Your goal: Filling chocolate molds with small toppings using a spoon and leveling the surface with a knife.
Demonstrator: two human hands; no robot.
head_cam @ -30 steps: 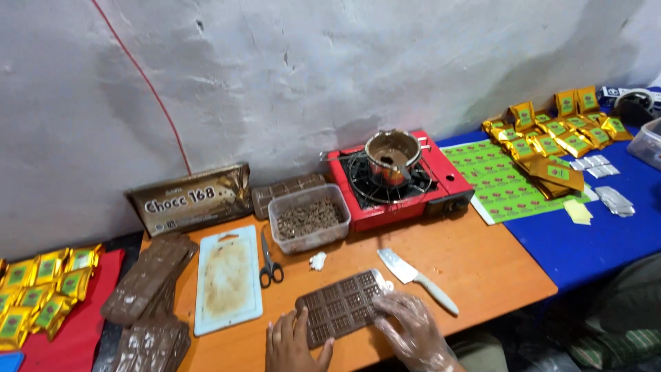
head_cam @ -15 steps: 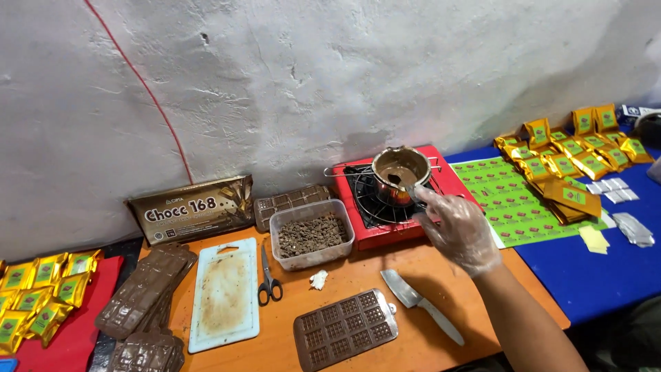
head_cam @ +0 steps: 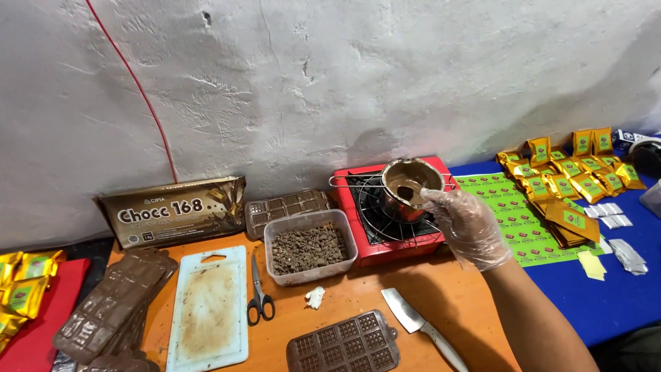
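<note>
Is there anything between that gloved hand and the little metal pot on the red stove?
Nothing visible. The right hand is already at the pot, its fingertips at the pot's near rim over the red stove. The knife and scissors lie nearer on the table, out of the way.

Bright even light; soft shadows under objects; sharp centre, wide-angle bending at edges; no glare.

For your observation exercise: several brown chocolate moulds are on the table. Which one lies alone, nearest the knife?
The single mould at the front edge, just left of the knife; the others are stacked far left or lie by the wall.
</note>
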